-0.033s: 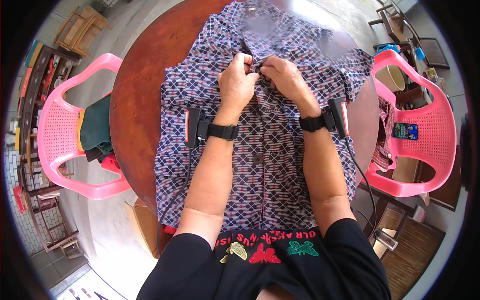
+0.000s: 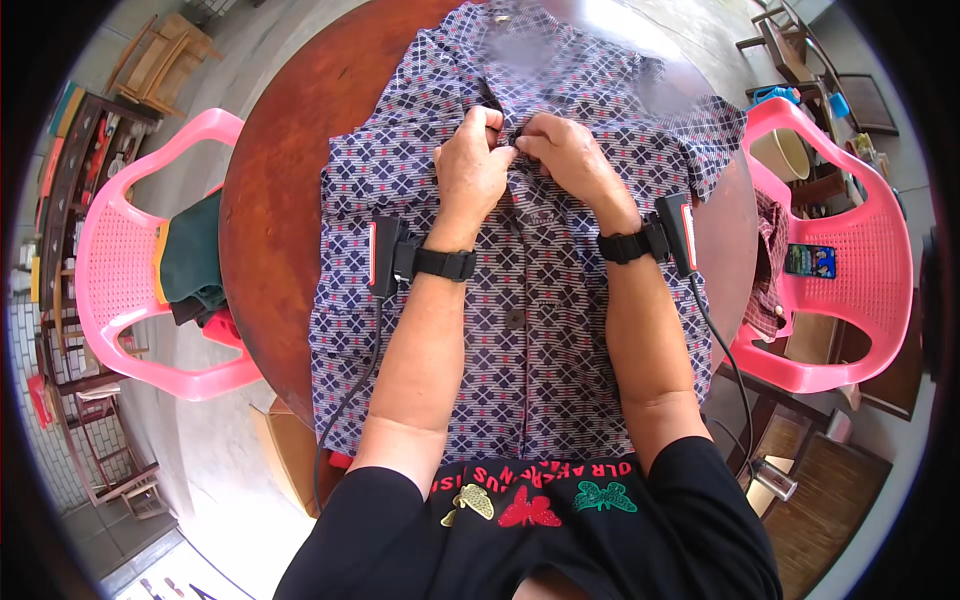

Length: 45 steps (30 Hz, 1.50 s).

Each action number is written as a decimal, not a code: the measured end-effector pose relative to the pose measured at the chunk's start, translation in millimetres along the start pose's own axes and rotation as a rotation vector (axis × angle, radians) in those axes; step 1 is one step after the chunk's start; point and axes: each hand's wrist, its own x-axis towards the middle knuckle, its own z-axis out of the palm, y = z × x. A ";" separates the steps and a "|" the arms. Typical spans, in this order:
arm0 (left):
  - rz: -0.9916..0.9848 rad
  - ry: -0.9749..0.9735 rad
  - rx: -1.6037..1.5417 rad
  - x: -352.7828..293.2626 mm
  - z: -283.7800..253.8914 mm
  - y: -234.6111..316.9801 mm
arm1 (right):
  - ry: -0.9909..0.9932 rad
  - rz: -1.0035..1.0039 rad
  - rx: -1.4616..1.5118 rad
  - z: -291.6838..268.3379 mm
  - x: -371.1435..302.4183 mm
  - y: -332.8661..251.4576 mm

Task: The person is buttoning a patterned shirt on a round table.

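A patterned shirt [image 2: 440, 330] in navy, white and red lies spread front up on a round table, its collar at the far side. My left hand [image 2: 473, 165] pinches the edge of the front opening in the upper chest area. Right beside it my right hand [image 2: 567, 155] is closed on the same opening, fingertips almost touching the left ones. What sits between the fingertips, perhaps a button, is hidden. A dark round button [image 2: 516, 318] shows lower down the front, which lies together there. Above my hands the opening gapes slightly.
The reddish-brown table [image 2: 275, 210] reaches past the shirt on both sides. Pink plastic chairs stand left [image 2: 115, 250] and right [image 2: 860, 270], with folded dark green cloth [image 2: 195, 250] and a checked cloth [image 2: 770, 265] on them. Black cables [image 2: 742, 390] trail from devices strapped to my wrists.
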 end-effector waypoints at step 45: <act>0.089 0.166 0.608 -4.2 -11.5 -25.0 | -0.051 0.118 -0.810 -32.1 -25.9 22.4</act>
